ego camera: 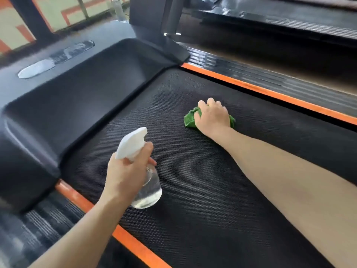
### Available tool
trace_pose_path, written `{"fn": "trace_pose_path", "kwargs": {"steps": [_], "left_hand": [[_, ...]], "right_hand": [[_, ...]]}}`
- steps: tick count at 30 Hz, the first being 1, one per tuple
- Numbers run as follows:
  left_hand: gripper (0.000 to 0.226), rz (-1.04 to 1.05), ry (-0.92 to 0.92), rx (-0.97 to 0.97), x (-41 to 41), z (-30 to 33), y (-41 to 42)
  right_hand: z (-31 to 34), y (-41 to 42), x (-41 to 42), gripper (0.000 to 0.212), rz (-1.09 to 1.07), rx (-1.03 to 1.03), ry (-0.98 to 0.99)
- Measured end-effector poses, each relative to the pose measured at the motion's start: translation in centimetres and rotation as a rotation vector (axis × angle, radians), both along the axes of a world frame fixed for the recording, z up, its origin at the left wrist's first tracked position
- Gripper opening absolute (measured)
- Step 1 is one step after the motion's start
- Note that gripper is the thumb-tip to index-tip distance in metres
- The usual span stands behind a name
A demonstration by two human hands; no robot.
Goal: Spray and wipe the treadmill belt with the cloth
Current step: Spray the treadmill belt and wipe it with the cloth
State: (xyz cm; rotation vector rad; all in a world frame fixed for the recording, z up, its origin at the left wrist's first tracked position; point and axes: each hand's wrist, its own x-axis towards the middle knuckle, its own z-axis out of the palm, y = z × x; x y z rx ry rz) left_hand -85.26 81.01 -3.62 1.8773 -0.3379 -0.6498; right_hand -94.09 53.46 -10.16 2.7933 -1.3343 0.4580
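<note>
The right hand (212, 118) is bunched over the green cloth (190, 118), pressing it flat on the treadmill belt (202, 190) toward the far right, near the orange edge strip (270, 91). The left hand (125, 175) is wrapped round the neck of a clear spray bottle (146, 190), held over the belt's near left. The cloth looks soft and light, best gripped as a wad; the bottle seems smooth, so the neck is the safest hold.

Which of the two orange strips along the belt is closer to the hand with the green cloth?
The far orange strip, beyond the right hand pressing the green cloth; the other orange strip lies beside the left forearm.
</note>
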Motion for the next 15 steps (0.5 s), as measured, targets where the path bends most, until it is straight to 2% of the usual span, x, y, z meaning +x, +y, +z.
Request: {"fn": "trace_pose_path", "kwargs": {"steps": [2, 4, 6, 8, 10, 13, 15], "left_hand": [[0.036, -0.02, -0.012, 0.002, 0.2, 0.1, 0.0], [0.035, -0.029, 0.008, 0.006, 0.3, 0.3, 0.0], [0.038, -0.023, 0.031, 0.024, 0.5, 0.5, -0.3], [0.039, -0.004, 0.043, 0.049, 0.8, 0.8, -0.5], [0.037, 0.009, 0.069, 0.037, 1.3, 0.9, -0.5], [0.039, 0.009, 0.094, 0.048, 1.8, 0.5, -0.4], [0.041, -0.012, 0.109, 0.058, 1.9, 0.2, -0.6]], "right_hand": [[0.4, 0.6, 0.9, 0.03, -0.052, -0.012, -0.001], [0.4, 3.9, -0.4, 0.029, 0.014, -0.025, -0.021], [0.4, 10.6, -3.6, 0.024, 0.213, -0.004, -0.098], [0.6, 18.2, -8.0, 0.019, 0.418, 0.076, -0.096], [0.9, 22.4, -11.3, 0.02, 0.583, 0.122, -0.093], [0.9, 21.2, -12.0, 0.018, 0.771, 0.066, -0.045], [0.7, 18.1, -9.0, 0.017, 0.781, 0.035, -0.038]]}}
